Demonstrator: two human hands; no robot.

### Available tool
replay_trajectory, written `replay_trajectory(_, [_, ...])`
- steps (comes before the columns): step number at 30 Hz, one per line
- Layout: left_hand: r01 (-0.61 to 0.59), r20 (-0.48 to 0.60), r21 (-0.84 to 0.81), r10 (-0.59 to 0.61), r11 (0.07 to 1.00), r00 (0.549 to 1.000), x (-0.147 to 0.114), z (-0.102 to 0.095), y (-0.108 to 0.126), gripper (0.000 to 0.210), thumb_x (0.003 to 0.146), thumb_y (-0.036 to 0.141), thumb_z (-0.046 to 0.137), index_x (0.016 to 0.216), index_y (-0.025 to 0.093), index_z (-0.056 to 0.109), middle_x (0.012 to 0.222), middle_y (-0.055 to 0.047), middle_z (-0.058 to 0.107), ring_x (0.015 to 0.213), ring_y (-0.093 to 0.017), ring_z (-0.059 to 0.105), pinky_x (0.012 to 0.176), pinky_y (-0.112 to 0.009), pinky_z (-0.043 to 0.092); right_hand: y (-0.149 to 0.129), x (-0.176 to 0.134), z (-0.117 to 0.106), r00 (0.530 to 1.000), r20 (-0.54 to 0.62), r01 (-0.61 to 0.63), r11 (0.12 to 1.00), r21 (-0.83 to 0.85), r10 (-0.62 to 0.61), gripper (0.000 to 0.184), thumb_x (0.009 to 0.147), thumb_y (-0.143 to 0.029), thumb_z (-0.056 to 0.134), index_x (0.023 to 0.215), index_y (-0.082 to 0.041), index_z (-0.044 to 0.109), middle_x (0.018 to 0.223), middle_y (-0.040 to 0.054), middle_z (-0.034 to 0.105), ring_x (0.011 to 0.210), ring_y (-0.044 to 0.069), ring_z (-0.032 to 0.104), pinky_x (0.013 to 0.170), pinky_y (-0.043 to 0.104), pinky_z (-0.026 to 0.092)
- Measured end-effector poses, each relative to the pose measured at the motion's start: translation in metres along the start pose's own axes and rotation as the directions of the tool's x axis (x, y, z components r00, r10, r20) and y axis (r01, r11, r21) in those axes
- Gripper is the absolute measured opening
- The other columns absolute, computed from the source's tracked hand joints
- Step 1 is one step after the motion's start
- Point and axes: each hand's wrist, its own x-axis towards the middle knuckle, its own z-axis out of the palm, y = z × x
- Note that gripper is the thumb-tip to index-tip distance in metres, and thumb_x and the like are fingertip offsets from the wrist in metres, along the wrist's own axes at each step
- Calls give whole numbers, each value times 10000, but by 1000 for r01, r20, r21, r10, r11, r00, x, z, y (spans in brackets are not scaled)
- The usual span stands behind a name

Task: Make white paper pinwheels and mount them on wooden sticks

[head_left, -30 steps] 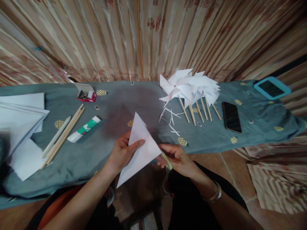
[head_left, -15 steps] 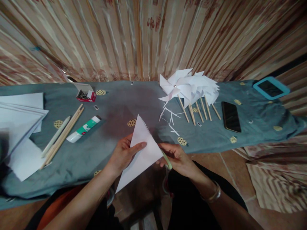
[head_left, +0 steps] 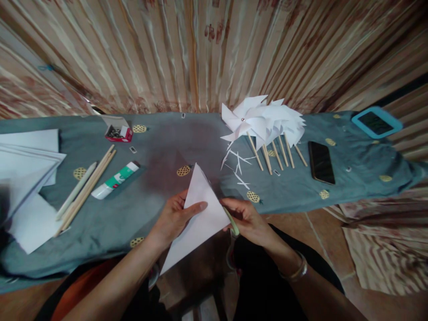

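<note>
The left hand [head_left: 174,218] is holding a folded sheet of white paper [head_left: 200,232], its grip clamping the sheet with the thumb lying across the upper face and the fingers tucking behind the left edge. The paper is sloping in the air at the near edge of the bench [head_left: 157,156], with one corner pointing away from the person and another hanging down toward the lap. The right hand [head_left: 249,220] is meeting the paper's right corner, its grip closing around a green-handled tool [head_left: 233,221], most of which is hiding behind the paper and the fingers. A bracelet [head_left: 300,269] is circling the right wrist. Beyond the right hand, thin paper strips [head_left: 239,164] are lying in a loose tangle, and just behind them a row of white paper pinwheels [head_left: 249,124] is resting, its sticks pointing toward the person. A dark phone [head_left: 321,162] is lying to the right of these, with a blue-framed device [head_left: 377,122] sitting farther off. On the left, a green-and-white tube [head_left: 117,179] is lying beside some wooden sticks [head_left: 87,189], an open red box [head_left: 119,135] is standing behind them, and white sheets [head_left: 30,139] are overlapping at the far left.
</note>
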Motion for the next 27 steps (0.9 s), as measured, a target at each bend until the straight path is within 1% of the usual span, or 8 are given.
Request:
replay_trajectory(6, [9,-8,-3,-9,1000,1000,-1,1,-1,382,599,331,849,877,143,666,665,-39,733,523,-179,674,497,-250,537,-1,0,0,1000,0,13,1000,-2,-13,236,782,-330,710,965,-182,722,657,-23,612,580,83,538,527,180,447])
replay_trajectory(12, [8,-8,5,-8,1000,1000,-2,0,1,361,608,325,844,870,149,667,677,-38,736,516,-167,663,497,-243,524,0,-1,-1,1000,4,-11,1000,3,11,257,777,-354,712,977,-193,729,677,-8,648,604,101,582,526,185,474])
replay_trajectory(17, [54,13,21,-55,998,998,-4,1,1,362,618,328,837,889,154,674,678,-34,733,497,-157,650,469,-225,493,-1,-1,-3,1000,-12,-24,999,-40,24,258,816,-379,666,973,-182,726,668,-12,621,572,89,547,499,179,432])
replay_trajectory(23, [88,51,2,-88,996,995,-6,6,0,369,587,343,850,845,151,670,652,-34,724,489,-157,642,471,-232,496,-5,-1,0,1000,-14,-9,1000,-9,8,295,802,-431,685,958,-182,716,686,-11,619,603,102,560,555,204,455])
replay_trajectory(27, [90,41,-4,-90,996,995,-5,6,0,361,584,341,849,836,156,666,652,-32,723,480,-155,638,467,-233,493,-3,0,1,1000,-23,-13,1000,-4,13,318,790,-462,693,944,-185,723,665,-10,615,593,104,549,531,200,451])
